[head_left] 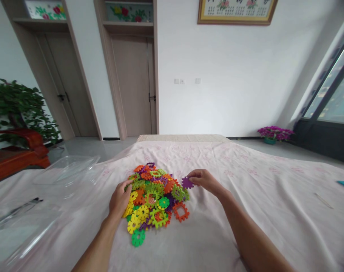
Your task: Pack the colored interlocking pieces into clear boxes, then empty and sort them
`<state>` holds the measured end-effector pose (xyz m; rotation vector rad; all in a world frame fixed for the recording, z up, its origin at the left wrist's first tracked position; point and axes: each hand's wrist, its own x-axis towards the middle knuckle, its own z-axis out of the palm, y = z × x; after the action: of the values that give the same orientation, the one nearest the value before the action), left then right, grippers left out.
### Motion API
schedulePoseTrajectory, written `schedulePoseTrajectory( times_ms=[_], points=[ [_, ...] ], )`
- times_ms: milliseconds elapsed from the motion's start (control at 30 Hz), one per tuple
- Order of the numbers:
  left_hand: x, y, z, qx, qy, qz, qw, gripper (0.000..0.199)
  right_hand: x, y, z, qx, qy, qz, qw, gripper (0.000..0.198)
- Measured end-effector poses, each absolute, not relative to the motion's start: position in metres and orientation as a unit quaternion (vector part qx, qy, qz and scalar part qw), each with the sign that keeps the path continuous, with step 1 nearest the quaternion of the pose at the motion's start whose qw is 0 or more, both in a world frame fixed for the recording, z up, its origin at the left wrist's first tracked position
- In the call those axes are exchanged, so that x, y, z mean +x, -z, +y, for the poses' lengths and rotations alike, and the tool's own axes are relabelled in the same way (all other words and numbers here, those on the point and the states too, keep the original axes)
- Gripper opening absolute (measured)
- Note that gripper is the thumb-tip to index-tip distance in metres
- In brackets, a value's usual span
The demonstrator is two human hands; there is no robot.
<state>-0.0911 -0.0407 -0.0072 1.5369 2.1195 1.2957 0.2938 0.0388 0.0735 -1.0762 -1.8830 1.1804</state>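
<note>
I see my right hand (205, 180) pinching one purple toothed plastic piece (187, 183) beside the multicoloured heap of interlocking plastic gear pieces (155, 196), left hand (120, 200) resting loosely open against it, nothing joined yet.

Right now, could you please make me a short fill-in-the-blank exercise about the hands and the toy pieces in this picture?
1. The right hand pinches a ___ piece.
2. The left hand rests against the ___ side of the pile.
3. The clear plastic lid lies to the ___ of the pile.

Missing words: purple; left; left
</note>
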Motion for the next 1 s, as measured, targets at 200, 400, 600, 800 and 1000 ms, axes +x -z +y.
schedulePoseTrajectory(
  times_ms=[200,400,600,800,1000],
  points=[
    [-0.093,0.010,-0.039,0.526,-0.435,0.724,0.101,0.036,0.339,-0.051,0.063,-0.518,-0.383,-0.612,0.458,0.032],
    [-0.095,0.014,-0.037,0.526,-0.424,0.729,0.107,0.038,0.384,-0.016,0.085,-0.623,-0.276,-0.531,0.503,0.039],
    [-0.097,0.018,-0.035,0.538,-0.414,0.728,0.092,0.039,0.397,-0.003,0.087,-0.719,-0.059,-0.564,0.401,0.040],
    [-0.103,0.023,-0.033,0.563,-0.422,0.704,0.096,0.041,0.387,-0.006,0.078,-0.659,-0.012,-0.703,0.268,0.047],
    [-0.102,0.018,-0.038,0.563,-0.423,0.703,0.099,0.042,0.387,-0.006,0.079,-0.656,-0.004,-0.721,0.222,0.045]
  ],
)
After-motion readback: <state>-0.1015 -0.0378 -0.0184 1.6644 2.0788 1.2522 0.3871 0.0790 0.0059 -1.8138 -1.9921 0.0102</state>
